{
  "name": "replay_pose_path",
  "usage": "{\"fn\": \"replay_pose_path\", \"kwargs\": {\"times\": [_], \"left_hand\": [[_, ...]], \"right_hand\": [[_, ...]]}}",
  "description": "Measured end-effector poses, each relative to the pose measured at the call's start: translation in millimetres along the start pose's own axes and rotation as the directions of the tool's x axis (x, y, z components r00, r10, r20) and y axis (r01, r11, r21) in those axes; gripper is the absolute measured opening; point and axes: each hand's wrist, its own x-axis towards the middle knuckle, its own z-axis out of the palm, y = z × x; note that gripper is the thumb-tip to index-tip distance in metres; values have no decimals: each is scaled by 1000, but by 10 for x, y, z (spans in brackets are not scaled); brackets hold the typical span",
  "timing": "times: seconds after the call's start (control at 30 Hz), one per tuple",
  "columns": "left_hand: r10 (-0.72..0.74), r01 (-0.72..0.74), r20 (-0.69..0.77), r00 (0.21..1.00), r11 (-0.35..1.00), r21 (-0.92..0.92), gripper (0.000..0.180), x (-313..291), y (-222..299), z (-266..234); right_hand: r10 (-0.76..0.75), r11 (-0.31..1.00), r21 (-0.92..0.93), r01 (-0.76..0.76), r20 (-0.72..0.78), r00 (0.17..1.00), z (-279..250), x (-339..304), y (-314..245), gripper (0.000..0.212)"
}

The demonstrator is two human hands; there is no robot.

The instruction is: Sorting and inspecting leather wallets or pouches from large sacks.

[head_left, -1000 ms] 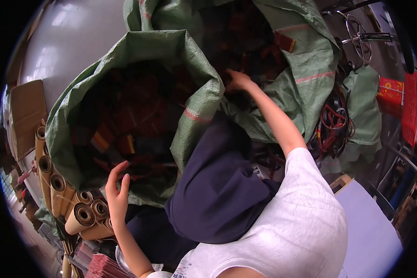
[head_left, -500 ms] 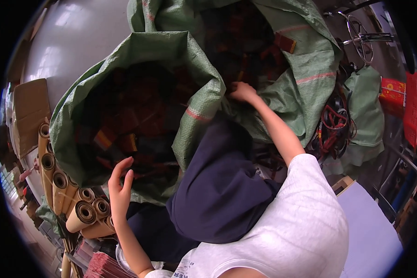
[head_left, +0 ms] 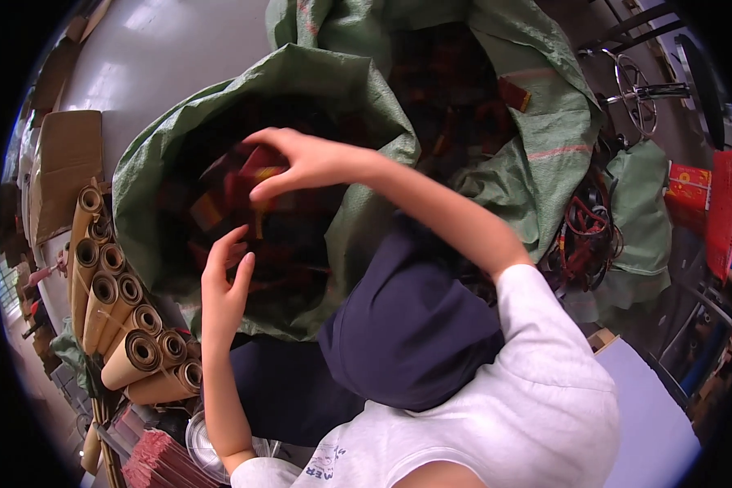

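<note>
My right hand reaches across over the left green woven sack, its thumb and fingers spread apart. Just beyond and below the fingertips is a dark red piece with a yellow edge, smeared by motion; no firm grip on it shows. Lower down, at the near left of that sack's mouth, my left hand is held up with fingers and thumb apart and nothing between them. Dark red pieces, some with yellow bands, lie in the shadowed sack. A second green sack stands open to the right with similar pieces.
Brown paper rolls are stacked at left, near a cardboard sheet. Right of the sacks lie tangled red and black straps and a folded green sack. A wheeled stool base stands far right, a pale board near right.
My right hand has moved left from the right sack to above the left one. Blurred dark red pieces now show under it. My left hand stays nearly in place. The view has shifted slightly.
</note>
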Motion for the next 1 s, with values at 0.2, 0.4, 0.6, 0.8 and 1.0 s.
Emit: {"fn": "replay_pose_path", "kwargs": {"times": [0.2,0.4,0.6,0.8,1.0], "left_hand": [[109,-100,-47,993,984,150,30,-32,-37,-83],[42,-45,35,999,996,82,29,-56,-16,-44],[41,-47,69,997,994,100,29,-34,-44,53],[-28,18,127,991,997,77,29,-1,108,87],[71,-87,115,991,986,140,30,-5,142,134]], "right_hand": [[-577,759,-634,148,-550,604,-567,-205,30,19],[-229,451,-448,-772,-894,385,-2735,-1835,1926,52],[189,93,-338,-937,-918,350,-2690,-2251,1988,51],[124,535,-584,-611,-661,740,-2248,-2352,2069,26],[42,-146,-892,-427,-437,899,-2447,-2314,2160,48]]}}
